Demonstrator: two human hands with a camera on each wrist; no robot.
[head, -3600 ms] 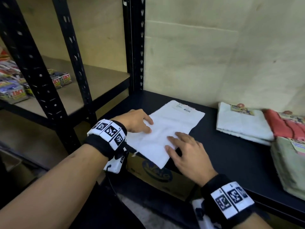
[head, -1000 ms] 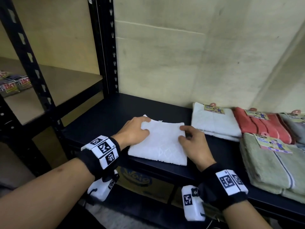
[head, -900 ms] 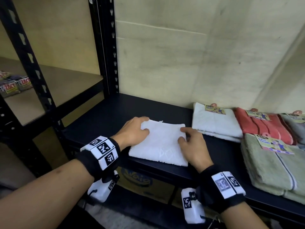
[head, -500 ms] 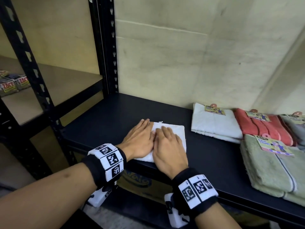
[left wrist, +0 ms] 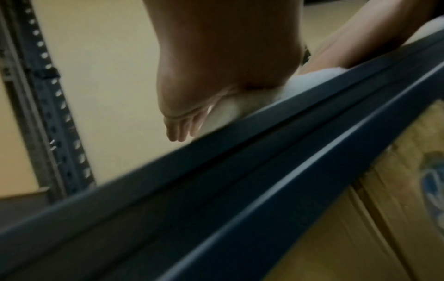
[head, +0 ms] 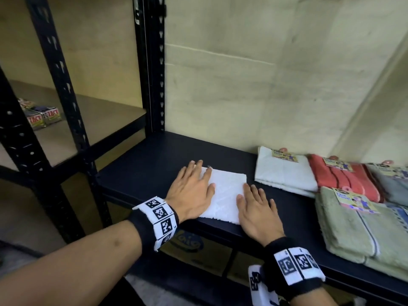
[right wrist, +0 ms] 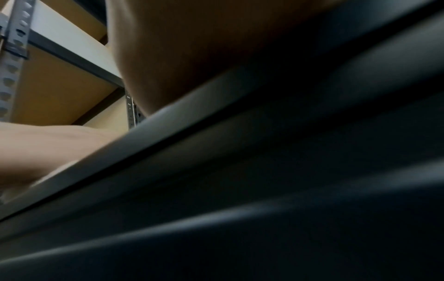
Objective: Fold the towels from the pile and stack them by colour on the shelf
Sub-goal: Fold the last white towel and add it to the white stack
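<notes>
A folded white towel lies flat near the front edge of the black shelf. My left hand presses flat on the towel's left side, fingers straight. My right hand lies flat along the towel's right edge, partly on the shelf. In the left wrist view the palm rests on the white towel above the shelf's front rail. The right wrist view shows only my palm and the dark rail.
To the right on the shelf lie a white towel, a red towel, a grey towel and a green towel stack, each with a label. A black upright post stands at the left. A cardboard box sits below.
After the towel was folded smaller, my two hands, side by side on its middle half a second ago, have slid apart to its left and right sides.
</notes>
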